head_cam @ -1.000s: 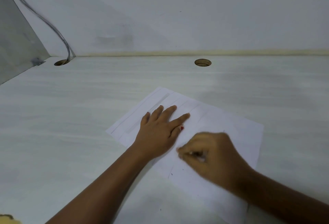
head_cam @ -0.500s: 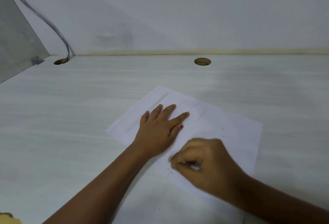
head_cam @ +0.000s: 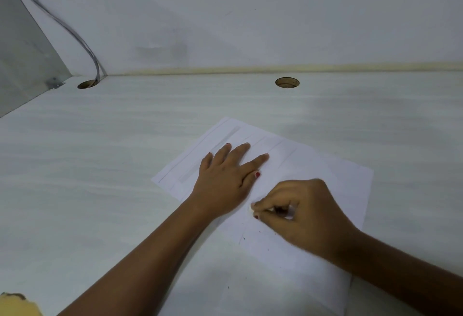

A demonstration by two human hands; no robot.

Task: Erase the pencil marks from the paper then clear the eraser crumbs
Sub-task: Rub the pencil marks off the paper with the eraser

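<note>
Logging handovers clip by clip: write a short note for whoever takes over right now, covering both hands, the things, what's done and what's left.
Left hand lies flat on the paper, fingers straight, pinning it to the desk.
Right hand pinches a small eraser, mostly hidden, against the sheet's middle.
Done: the right part looks bare.
Left: pencil lines remain at the far left; dark crumbs dot the near part. Finish erasing, then clear them.

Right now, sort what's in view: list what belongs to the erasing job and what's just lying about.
Job:
paper, held flat by the left hand
eraser, mostly hidden, pinched in the right hand
faint pencil lines
dark crumbs

Lying about:
cable into the corner hole
second desk hole
yellow thing, bottom left
</note>
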